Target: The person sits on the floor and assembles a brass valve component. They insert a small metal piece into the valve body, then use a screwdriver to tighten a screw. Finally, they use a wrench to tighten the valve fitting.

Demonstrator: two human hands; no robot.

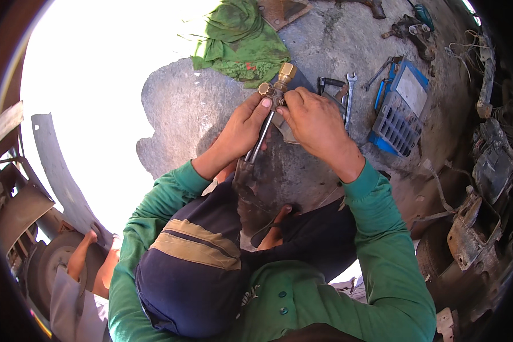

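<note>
Both of my hands are closed on a metal fitting [279, 91] with a large brass nut, a round brass knob and slim steel tubes. My left hand [240, 130] pinches it from the left, its thumb just below the knob. From the right, my right hand [319, 122] grips the side of its body, and those fingertips cover part of it. The brass nut points up and away from me. The steel tubes [260, 138] run down between my hands toward a dark lower end. What each fingertip presses on is partly hidden.
A crumpled green cloth [239, 43] lies beyond my hands. On the right of the stone-like floor are a wrench [350, 94] and an opened blue compartment case [402, 108]. Rusty parts [473, 222] crowd the right edge. Another person's bare limb [82, 253] shows at lower left.
</note>
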